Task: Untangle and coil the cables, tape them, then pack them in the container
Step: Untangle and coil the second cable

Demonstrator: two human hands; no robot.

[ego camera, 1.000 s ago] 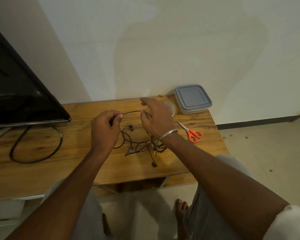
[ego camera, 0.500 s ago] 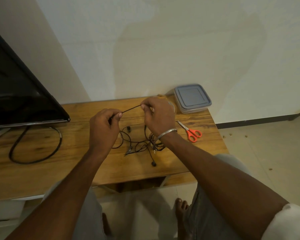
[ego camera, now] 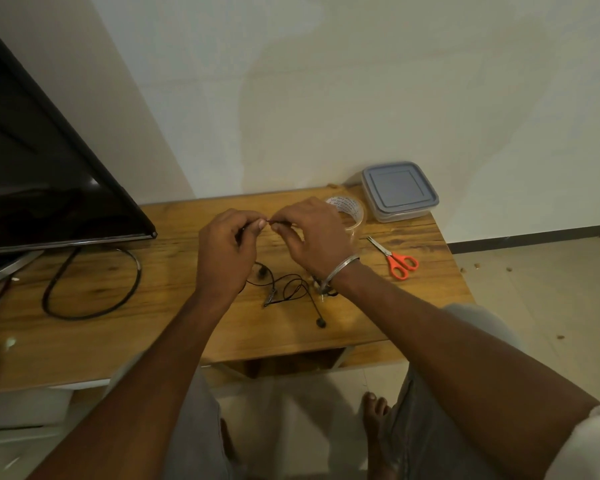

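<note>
Right hand [ego camera: 314, 239] now beside left hand [ego camera: 224, 252]

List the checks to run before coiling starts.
1. Left hand and right hand both pinch the cable: ok.
2. Cable untangled: not ok, loops cross below the hands.
3. Tape roll close by the right hand: ok.
4. Scissors lying free: ok.
5. Container open: not ok, lid on.
6. Pinched section knot-free: cannot tell.
</note>
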